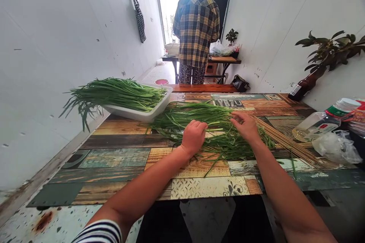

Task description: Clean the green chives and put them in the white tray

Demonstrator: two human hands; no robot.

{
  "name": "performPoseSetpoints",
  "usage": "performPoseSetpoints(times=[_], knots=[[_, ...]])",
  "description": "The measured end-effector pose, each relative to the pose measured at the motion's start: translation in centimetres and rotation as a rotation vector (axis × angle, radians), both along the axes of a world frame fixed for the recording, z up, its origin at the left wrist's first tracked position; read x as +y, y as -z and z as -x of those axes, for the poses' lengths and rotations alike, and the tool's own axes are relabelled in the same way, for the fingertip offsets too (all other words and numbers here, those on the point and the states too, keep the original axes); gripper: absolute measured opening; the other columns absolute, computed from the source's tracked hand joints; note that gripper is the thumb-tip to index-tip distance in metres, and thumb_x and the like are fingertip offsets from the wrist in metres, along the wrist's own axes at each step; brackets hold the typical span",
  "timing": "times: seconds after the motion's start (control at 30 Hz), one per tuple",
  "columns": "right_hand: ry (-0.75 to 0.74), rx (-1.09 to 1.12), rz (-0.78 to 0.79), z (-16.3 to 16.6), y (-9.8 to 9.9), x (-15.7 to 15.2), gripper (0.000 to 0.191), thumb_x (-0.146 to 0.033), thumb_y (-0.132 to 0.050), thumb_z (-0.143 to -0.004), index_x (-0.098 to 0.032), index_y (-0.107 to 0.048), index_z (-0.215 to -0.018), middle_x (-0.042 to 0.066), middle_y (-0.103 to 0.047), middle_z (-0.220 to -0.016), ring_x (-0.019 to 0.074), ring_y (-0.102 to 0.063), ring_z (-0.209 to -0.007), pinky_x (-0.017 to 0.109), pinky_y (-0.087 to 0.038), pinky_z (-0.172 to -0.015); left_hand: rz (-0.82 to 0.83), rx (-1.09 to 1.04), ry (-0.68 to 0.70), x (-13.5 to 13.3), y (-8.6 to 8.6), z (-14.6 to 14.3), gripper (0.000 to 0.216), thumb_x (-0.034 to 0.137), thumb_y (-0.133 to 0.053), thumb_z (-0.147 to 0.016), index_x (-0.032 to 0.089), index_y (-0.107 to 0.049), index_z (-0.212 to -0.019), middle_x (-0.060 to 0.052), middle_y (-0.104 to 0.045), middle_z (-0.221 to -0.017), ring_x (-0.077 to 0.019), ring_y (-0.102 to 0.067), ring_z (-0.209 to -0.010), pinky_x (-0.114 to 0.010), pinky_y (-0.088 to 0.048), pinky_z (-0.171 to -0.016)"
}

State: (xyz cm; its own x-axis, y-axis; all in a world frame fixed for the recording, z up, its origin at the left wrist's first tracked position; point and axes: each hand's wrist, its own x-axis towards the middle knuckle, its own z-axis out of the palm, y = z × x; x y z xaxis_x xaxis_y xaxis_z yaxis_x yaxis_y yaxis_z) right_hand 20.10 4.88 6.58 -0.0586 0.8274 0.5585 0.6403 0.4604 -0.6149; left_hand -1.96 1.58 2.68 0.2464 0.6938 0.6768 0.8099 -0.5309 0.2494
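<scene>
A loose pile of green chives (pixel 199 121) lies across the middle of the patterned table (pixel 119 157). My left hand (pixel 194 135) is closed on a few chive stalks that run off to the right. My right hand (pixel 245 124) rests on the pile just beyond, its fingers curled and pinching at the same stalks. A bundle of thin bamboo skewers (pixel 288 142) lies slantwise on the table to the right of my right hand.
A white tray (pixel 142 114) heaped with more chives stands at the back left by the wall. At the right edge lie a plastic bottle (pixel 325 119), a crumpled plastic bag (pixel 336 146) and a potted plant (pixel 327 55). A person in a plaid shirt (pixel 196 26) stands beyond, back turned.
</scene>
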Motion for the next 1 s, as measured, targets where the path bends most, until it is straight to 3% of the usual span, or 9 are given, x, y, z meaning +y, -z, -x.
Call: performPoseSetpoints(times=[0.13,0.3,0.4,0.5,0.6,0.7,0.77,0.87,1.0], knots=[[-0.278,-0.152,-0.161,3.5,-0.8,-2.6,0.029,-0.046,-0.055,-0.085,-0.024,-0.071,-0.093,0.007,-0.065,-0.089,0.0224,-0.056,-0.088,0.037,-0.045,-0.08,0.067,0.063,-0.022,0.5,0.8,0.0,0.015,0.013,-0.046,-0.088,0.017,-0.059,-0.081,-0.005,-0.06,-0.075,-0.0193,-0.053,-0.075,-0.032,-0.044,-0.071],[-0.436,-0.266,-0.151,5.4,1.4,-2.9,0.021,-0.035,-0.056,-0.087,-0.024,-0.071,-0.098,0.006,-0.066,-0.083,0.0196,-0.054,-0.082,0.036,-0.045,-0.078,0.11,0.114,0.017,0.6,1.1,-0.2,0.016,0.011,-0.045,-0.087,0.017,-0.058,-0.081,-0.005,-0.06,-0.076,-0.02,-0.054,-0.076,-0.033,-0.045,-0.071],[-0.353,-0.035,-0.006,3.2,2.5,-1.1,0.022,-0.039,-0.058,-0.085,-0.023,-0.072,-0.09,0.005,-0.067,-0.083,0.018,-0.057,-0.08,0.034,-0.047,-0.076,0.09,0.107,0.015,0.5,0.8,-0.2,0.017,0.012,-0.045,-0.088,0.018,-0.059,-0.08,-0.005,-0.06,-0.076,-0.0196,-0.054,-0.076,-0.032,-0.045,-0.071],[-0.049,0.219,0.084,-0.1,2.2,0.9,0.034,-0.048,-0.057,-0.083,-0.018,-0.071,-0.08,0.004,-0.066,-0.075,0.0184,-0.059,-0.072,0.033,-0.048,-0.07,0.069,0.05,0.011,0.7,0.6,0.0,0.016,0.011,-0.046,-0.086,0.018,-0.059,-0.08,-0.005,-0.062,-0.076,-0.0199,-0.055,-0.075,-0.032,-0.045,-0.071],[0.126,0.145,0.083,-1.6,1.6,1.9,0.038,-0.051,-0.056,-0.081,-0.017,-0.069,-0.071,0.005,-0.065,-0.07,0.0218,-0.061,-0.072,0.035,-0.048,-0.071,0.056,-0.026,-0.012,0.8,0.6,0.3,0.016,0.011,-0.045,-0.086,0.019,-0.059,-0.084,-0.005,-0.062,-0.077,-0.0201,-0.055,-0.077,-0.032,-0.045,-0.071],[0.011,-0.195,0.045,-0.8,2.3,1.9,0.023,-0.038,-0.062,-0.078,-0.02,-0.072,-0.089,0.009,-0.07,-0.089,0.0275,-0.061,-0.092,0.041,-0.045,-0.081,0.025,-0.047,-0.054,0.7,0.5,0.4,0.018,0.013,-0.043,-0.088,0.019,-0.059,-0.09,-0.005,-0.062,-0.079,-0.0199,-0.055,-0.078,-0.032,-0.044,-0.071],[-0.123,-0.382,0.035,-0.1,3.3,1.8,0.026,-0.028,-0.061,-0.079,-0.022,-0.07,-0.103,0.01,-0.069,-0.103,0.0281,-0.058,-0.104,0.045,-0.04,-0.091,-0.003,-0.05,-0.068,0.7,0.4,0.4,0.018,0.013,-0.041,-0.089,0.019,-0.058,-0.093,-0.005,-0.063,-0.08,-0.02,-0.055,-0.079,-0.032,-0.044,-0.073],[-0.29,-0.443,0.09,-0.6,4.3,2.4,0.026,-0.026,-0.053,-0.085,-0.024,-0.069,-0.105,0.007,-0.07,-0.101,0.0228,-0.061,-0.099,0.042,-0.04,-0.093,-0.041,-0.083,-0.061,0.8,0.5,0.5,0.019,0.013,-0.039,-0.09,0.018,-0.057,-0.095,-0.006,-0.064,-0.082,-0.0203,-0.056,-0.08,-0.034,-0.043,-0.076],[-0.07,-0.249,0.032,-3.2,4.1,3.8,0.029,-0.029,-0.049,-0.087,-0.021,-0.068,-0.107,0.007,-0.07,-0.099,0.0209,-0.062,-0.092,0.035,-0.047,-0.083,-0.049,-0.121,-0.059,1.1,0.8,0.5,0.02,0.013,-0.037,-0.091,0.018,-0.056,-0.097,-0.005,-0.066,-0.086,-0.0194,-0.056,-0.078,-0.033,-0.043,-0.076]])
